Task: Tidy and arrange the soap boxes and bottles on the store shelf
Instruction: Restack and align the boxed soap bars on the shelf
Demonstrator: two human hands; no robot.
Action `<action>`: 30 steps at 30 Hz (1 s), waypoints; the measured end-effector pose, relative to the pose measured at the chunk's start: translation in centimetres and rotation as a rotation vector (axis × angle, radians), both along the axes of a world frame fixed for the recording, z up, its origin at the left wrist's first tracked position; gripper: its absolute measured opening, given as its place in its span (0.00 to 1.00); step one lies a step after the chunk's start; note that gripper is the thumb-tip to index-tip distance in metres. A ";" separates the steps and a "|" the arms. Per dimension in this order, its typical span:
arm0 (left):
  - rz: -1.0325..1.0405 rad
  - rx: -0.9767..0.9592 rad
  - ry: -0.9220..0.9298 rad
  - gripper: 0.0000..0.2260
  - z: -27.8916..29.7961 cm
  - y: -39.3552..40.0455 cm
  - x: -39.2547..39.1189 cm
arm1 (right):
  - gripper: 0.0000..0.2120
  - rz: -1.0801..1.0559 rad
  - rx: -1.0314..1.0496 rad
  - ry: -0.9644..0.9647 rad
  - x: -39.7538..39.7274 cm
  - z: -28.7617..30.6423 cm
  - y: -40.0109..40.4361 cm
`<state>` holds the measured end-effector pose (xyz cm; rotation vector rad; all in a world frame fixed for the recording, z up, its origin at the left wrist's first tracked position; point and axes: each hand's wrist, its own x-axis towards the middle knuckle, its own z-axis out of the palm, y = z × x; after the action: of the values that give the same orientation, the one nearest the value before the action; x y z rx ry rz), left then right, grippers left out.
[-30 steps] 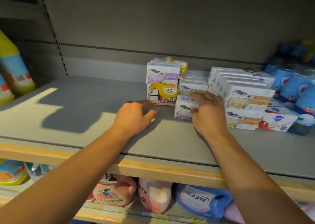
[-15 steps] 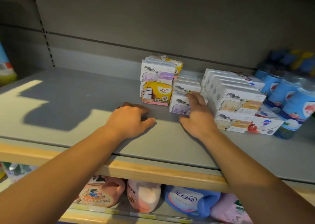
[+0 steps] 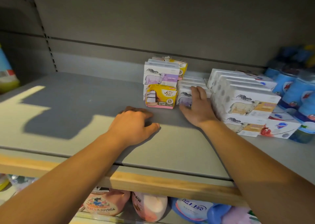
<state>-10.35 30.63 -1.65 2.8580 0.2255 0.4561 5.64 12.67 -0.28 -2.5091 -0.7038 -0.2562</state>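
My right hand (image 3: 198,108) lies against the front of a low white and purple soap box (image 3: 184,94), fingers straight and reaching its top edge, thumb spread to the left. Left of that box stands a yellow soap box (image 3: 162,97), with a purple sheep box (image 3: 161,76) stacked behind and above it. To the right sits a tall block of white sheep boxes with orange labels (image 3: 247,101). My left hand (image 3: 134,126) rests knuckles-up on the grey shelf (image 3: 76,108), fingers loosely curled, holding nothing.
Blue bottles (image 3: 296,91) crowd the shelf's right end behind a white and red soap box (image 3: 281,128). A yellow and blue bottle (image 3: 6,75) stands at the far left. Pink and blue refill bottles (image 3: 150,206) fill the shelf below the wooden edge.
My right hand has shifted from curling over the top of the low box to lying against its front, fingers straightened. My left hand stayed on the shelf.
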 end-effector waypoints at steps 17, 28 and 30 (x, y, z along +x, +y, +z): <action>0.094 -0.320 -0.150 0.19 0.9 -0.1 -0.4 | 0.26 0.118 0.050 -0.272 -3.2 0.3 3.6; 0.054 -0.579 -0.407 0.24 1.8 -0.2 -0.7 | 0.12 0.248 0.560 0.205 -7.1 1.3 1.8; -0.033 -0.650 -0.361 0.18 2.1 -0.5 -1.0 | 0.12 0.304 0.713 0.407 -8.0 0.9 1.1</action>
<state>-11.34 30.16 0.40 2.1056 0.2109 0.7241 -2.38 13.76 0.63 -1.6782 -0.6622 0.1036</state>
